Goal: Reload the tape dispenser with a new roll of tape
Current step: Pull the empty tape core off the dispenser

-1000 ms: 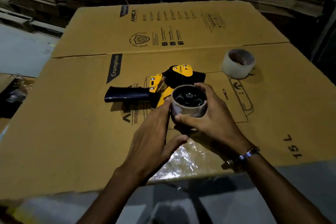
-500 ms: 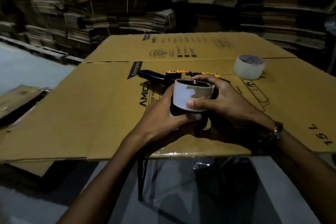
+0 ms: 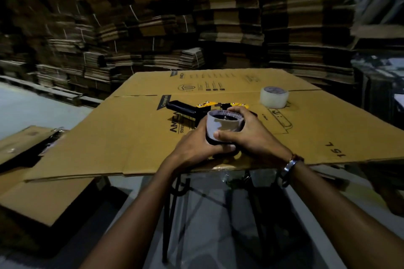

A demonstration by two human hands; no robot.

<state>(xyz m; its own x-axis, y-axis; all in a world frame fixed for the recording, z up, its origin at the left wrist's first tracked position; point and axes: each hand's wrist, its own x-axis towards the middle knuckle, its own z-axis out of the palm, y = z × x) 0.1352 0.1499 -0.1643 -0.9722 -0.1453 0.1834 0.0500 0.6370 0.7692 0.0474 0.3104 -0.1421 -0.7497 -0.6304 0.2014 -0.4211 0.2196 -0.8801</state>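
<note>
The tape dispenser (image 3: 203,109) is seen lying on its side on the cardboard-covered worktop (image 3: 131,137), its black handle pointing left. Nearest the viewer, an almost empty tape core (image 3: 223,125) seated on the dispenser is gripped by both hands: the left hand (image 3: 194,148) is curled round its lower left side, and the right hand (image 3: 247,133) is wrapped over its right side, thumb pressed on the front. Farther right, a full roll of clear tape (image 3: 274,97) is stood flat. Stacked flattened cartons (image 3: 153,28) are seen behind.
</note>
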